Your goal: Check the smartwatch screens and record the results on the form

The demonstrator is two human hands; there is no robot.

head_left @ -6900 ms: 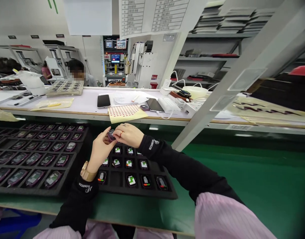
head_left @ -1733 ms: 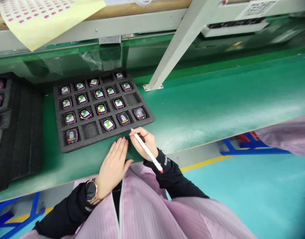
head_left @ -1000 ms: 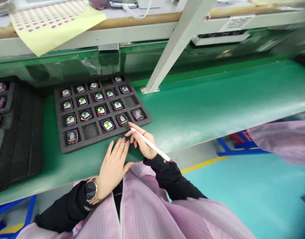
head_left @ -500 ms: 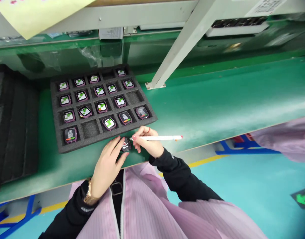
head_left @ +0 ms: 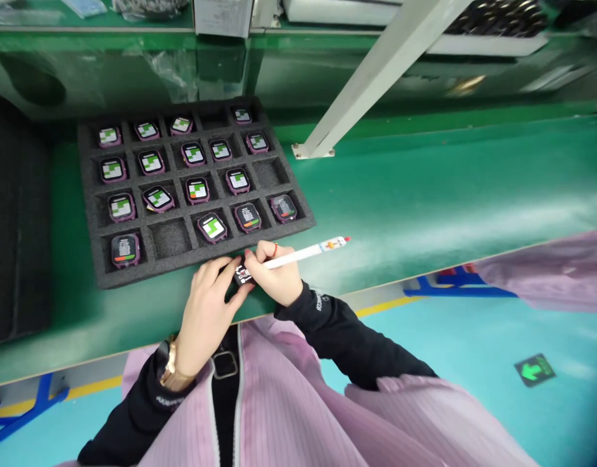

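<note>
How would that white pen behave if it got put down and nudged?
The pen is slim and straight, so it's probably light and stiff. Its barrel looks rounded with no clip showing, so it may roll when nudged. The green table has a sheen, so the pen might slide a little too.

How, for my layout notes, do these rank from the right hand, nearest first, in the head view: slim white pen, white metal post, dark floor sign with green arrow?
1. Pen, in right hand.
2. Post, ahead, rightward.
3. Floor sign, lower, far right.
</note>
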